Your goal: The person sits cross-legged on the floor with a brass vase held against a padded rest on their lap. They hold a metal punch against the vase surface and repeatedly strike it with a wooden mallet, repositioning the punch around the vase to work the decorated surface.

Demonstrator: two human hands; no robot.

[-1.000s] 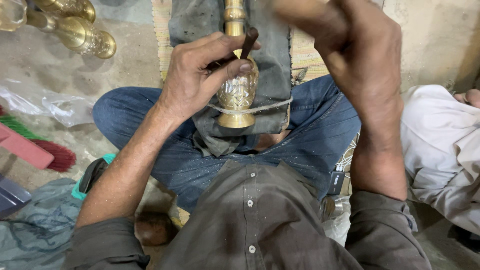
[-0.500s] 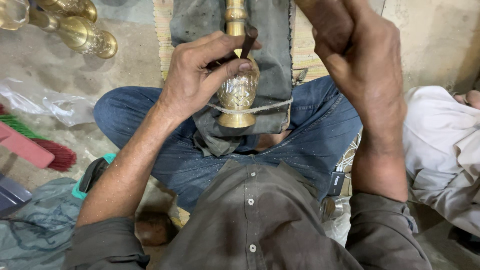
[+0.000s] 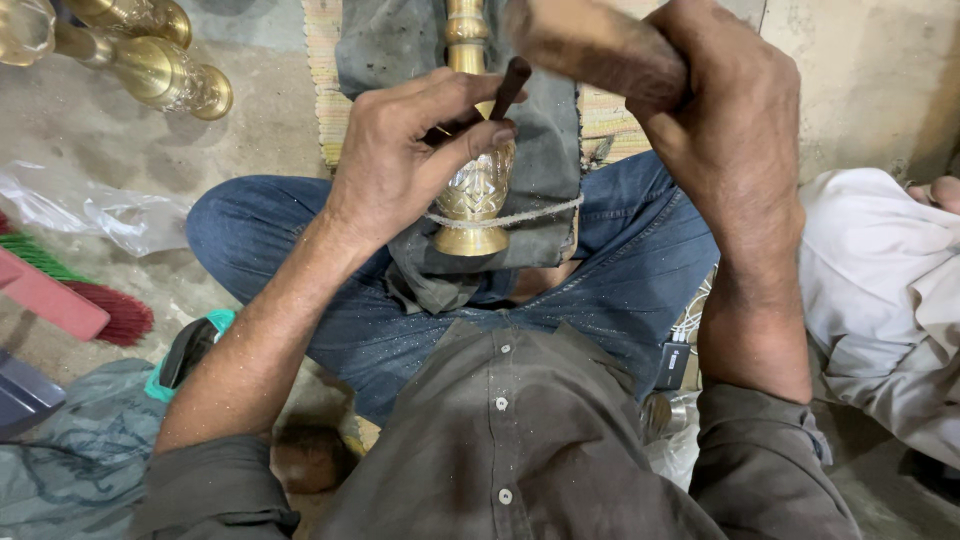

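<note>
You sit cross-legged on a dusty concrete floor (image 3: 120,160). The brass vase (image 3: 478,190) lies on a grey cloth (image 3: 545,150) across your lap, corded down for steadiness. Your left hand (image 3: 410,160) pinches a thin punch (image 3: 508,88) against it; your right hand (image 3: 730,130) wraps tight around a wooden mallet (image 3: 590,45) above.

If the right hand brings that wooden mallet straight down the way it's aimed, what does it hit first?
Most likely the top of the dark punch that the left hand pinches against the brass vase. The mallet in the right hand is blurred and depth is unclear, so the thumb beside it is close.
</note>
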